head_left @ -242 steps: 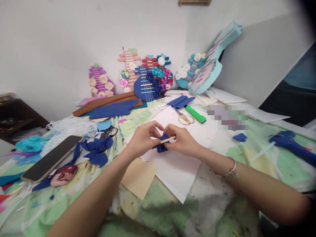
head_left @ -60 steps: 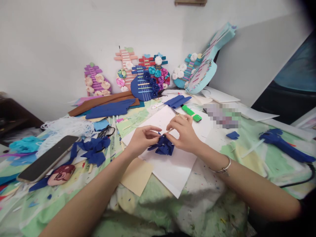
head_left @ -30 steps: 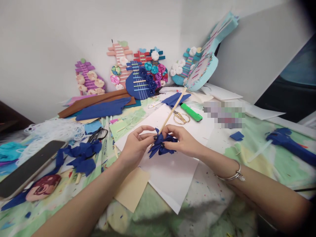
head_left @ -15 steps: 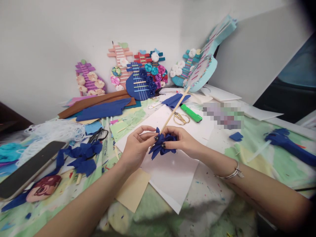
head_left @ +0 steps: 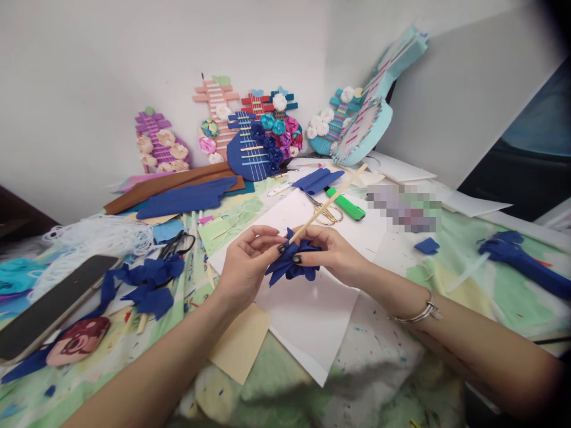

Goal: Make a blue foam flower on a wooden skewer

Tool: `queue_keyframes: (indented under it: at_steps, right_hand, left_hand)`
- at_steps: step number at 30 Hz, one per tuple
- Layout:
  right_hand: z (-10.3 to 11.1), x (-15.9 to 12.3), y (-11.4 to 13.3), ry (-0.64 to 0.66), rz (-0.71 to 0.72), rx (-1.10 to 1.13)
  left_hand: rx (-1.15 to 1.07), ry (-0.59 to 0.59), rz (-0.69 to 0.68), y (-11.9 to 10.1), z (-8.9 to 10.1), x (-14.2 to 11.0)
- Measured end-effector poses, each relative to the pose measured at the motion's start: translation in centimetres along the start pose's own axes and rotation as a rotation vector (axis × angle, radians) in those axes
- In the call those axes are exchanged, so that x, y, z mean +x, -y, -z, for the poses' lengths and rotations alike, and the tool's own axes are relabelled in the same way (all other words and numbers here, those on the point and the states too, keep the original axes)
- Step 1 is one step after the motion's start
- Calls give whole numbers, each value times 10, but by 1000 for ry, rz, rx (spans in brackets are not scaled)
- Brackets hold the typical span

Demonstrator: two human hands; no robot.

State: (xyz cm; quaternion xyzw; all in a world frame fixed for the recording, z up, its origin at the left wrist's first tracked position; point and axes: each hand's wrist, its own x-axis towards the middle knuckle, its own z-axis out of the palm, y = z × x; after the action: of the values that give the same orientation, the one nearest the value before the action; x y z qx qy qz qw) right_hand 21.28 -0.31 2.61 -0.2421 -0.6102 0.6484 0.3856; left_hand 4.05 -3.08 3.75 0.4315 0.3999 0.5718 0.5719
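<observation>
A dark blue felt flower [head_left: 292, 266] sits between both hands above a white paper sheet [head_left: 312, 309]. My left hand [head_left: 247, 267] pinches the flower's left side with thumb and fingers. My right hand [head_left: 332, 252] grips its right side, fingers curled round it. A thin wooden stick [head_left: 328, 204] rises out of the flower's centre, slanting up and to the right over the gold scissors [head_left: 325, 213]. A silver bracelet [head_left: 417, 314] circles my right wrist.
A phone [head_left: 49, 306] lies at the left beside blue felt scraps [head_left: 149, 282] and black scissors [head_left: 178, 242]. A green cutter [head_left: 345, 203] lies behind the hands. Decorated felt guitars [head_left: 254, 139] lean on the wall. A blue glue gun [head_left: 521, 261] rests at right.
The stick has tilted further to the right, its tip dropping from near the turquoise guitar. The flower has been turned a little between the fingers; both hands stay in place.
</observation>
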Motion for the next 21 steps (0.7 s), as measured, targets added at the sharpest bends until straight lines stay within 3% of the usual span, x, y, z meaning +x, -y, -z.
queue_keyframes:
  at_steps: [8,16,21]
  right_hand:
    - [1,1,0,-43,105,-97]
    - [1,0,5,-197,252,-338]
    - [0,-1,5,-131,173,-250]
  left_hand:
    - [-74,23,2,0,6,4]
    - [112,49,-89,0,6,2]
    - [154,65,-122,3,8,2]
